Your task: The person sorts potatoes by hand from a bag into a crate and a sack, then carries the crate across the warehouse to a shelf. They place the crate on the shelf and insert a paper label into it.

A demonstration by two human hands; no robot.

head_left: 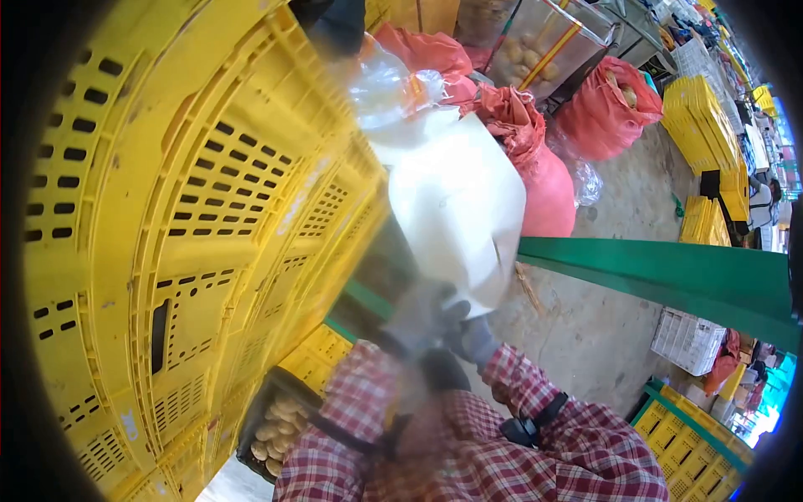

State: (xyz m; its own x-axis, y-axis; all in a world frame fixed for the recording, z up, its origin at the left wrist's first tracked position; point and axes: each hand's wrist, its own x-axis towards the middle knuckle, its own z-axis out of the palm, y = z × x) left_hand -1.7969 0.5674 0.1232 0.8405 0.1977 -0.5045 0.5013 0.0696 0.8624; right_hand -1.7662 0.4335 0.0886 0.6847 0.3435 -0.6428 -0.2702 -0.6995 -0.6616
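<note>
A large white sheet or bag [456, 201] spreads out ahead of my body, its lower end narrowing toward my hands. My left hand [422, 318], in a grey glove, is blurred at that lower end, and its fingers are smeared. Beside it on the right, my right hand [475, 339], also gloved in grey, has its fingers closed at the bottom edge of the white material. The two gloves are close together.
Stacked yellow crates [226, 184] rise on the left. A green beam [661, 268] crosses at the right. Red sacks [606, 109] stand at the back. A black crate [276, 418] of potatoes is at the lower left, and a white crate [687, 340] sits at the right.
</note>
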